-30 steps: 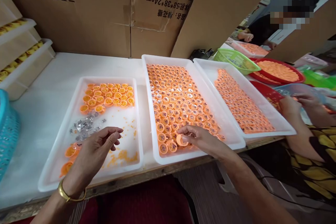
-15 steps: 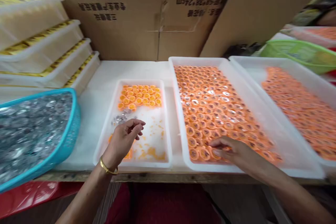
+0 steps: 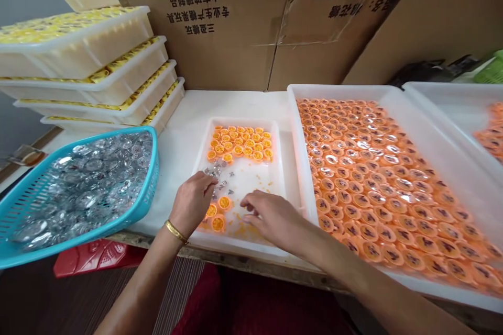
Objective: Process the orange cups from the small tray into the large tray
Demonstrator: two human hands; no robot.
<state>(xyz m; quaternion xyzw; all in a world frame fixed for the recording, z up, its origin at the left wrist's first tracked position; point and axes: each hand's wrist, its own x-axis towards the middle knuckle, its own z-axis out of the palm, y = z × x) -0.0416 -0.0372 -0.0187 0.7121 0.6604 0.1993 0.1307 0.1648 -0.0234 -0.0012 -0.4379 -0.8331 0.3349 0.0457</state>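
Note:
My left hand (image 3: pixel 194 200), with a gold bracelet on the wrist, hovers over the left side of a small white tray (image 3: pixel 280 167). Its fingertips are pressed together beside small grey, shiny pieces (image 3: pixel 223 184); anything between them is hidden. Over the tray's lower right, my right hand (image 3: pixel 273 217) has its fingers bent and the thumb apart, with nothing visible in them. Orange cups with yellow filling (image 3: pixel 238 141) fill the tray's far end. A few more orange cups (image 3: pixel 217 222) lie near its front, between my hands.
A large white tray (image 3: pixel 301 167) of orange cups with dark centres (image 3: pixel 369 188) stands at right, with another white tray (image 3: pixel 440 110) beyond. At left are a blue basket (image 3: pixel 151 167) of clear plastic pieces and stacked trays (image 3: pixel 129 73). Cardboard boxes (image 3: pixel 236 57) stand behind.
My right hand has moved left, from the large tray of orange cups to the small tray. My left hand stays near the grey pieces, its fingers now closer together. The view has turned left.

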